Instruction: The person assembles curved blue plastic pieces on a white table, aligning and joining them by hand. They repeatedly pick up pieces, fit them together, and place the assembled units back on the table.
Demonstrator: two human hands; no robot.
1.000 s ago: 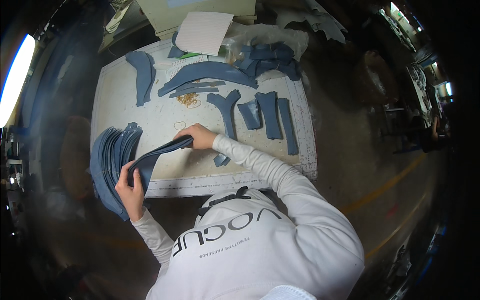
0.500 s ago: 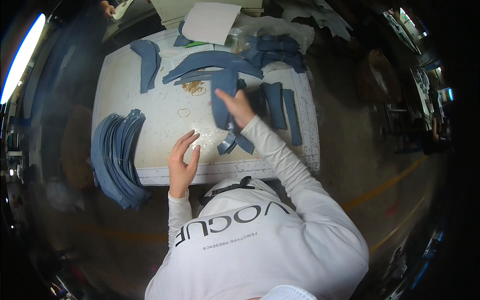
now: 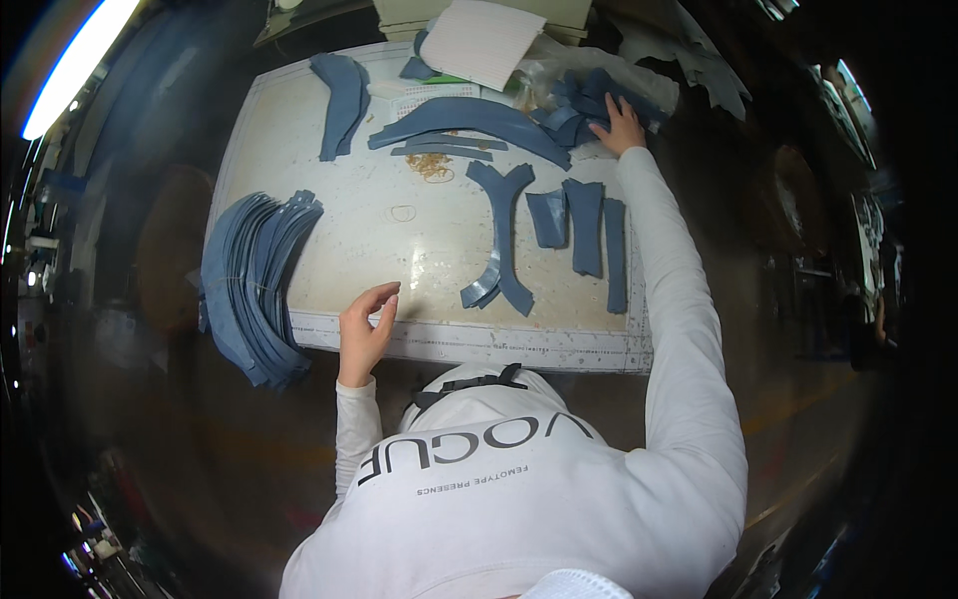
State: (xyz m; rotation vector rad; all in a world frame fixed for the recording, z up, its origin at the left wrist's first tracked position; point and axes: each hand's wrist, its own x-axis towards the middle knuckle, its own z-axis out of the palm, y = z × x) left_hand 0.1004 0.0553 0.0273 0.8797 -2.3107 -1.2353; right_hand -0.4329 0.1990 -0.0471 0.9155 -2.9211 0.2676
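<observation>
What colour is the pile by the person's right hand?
The pile is muted greyish blue, best seen in the head view.

Dim all round, near-black toward the rim: bright tube light [image 3: 82,68] upper left, smaller lights [image 3: 851,80] upper right, dark floor [image 3: 768,439] around a white worktable [image 3: 344,220] with marked border [image 3: 479,347], pale boxy furniture [image 3: 569,15] beyond its far edge, lower-left clutter [image 3: 95,544] too blurred to identify.

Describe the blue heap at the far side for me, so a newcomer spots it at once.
Start at the white table and go to its far right corner, where clear plastic lies crumpled. The blue heap is there, by the right hand; unlike the flat arched blue piece to its left, it is a loose jumble.
</observation>
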